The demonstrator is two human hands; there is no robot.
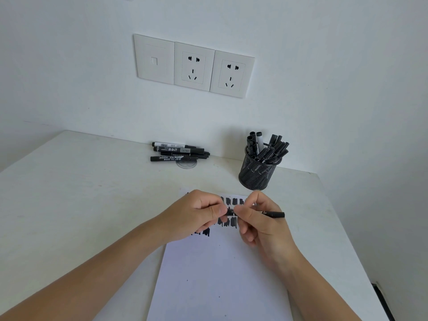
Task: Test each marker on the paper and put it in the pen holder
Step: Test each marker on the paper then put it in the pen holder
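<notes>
We hold one black marker (pixel 266 213) level above the paper (pixel 220 274), both forearms reaching in from the near edge. Our left hand (pixel 196 214) curls its fingers and pinches the marker's left end between thumb and forefinger; our right hand (pixel 259 221) pinches the barrel, its other fingers loosely bent. Black test strokes (pixel 228 222) cross the paper's far end. Beyond the paper, to the right, stands the mesh pen holder (pixel 257 171) full of markers. Beyond the paper, to the left, lie four loose markers (pixel 179 152); their label print is too small to read
</notes>
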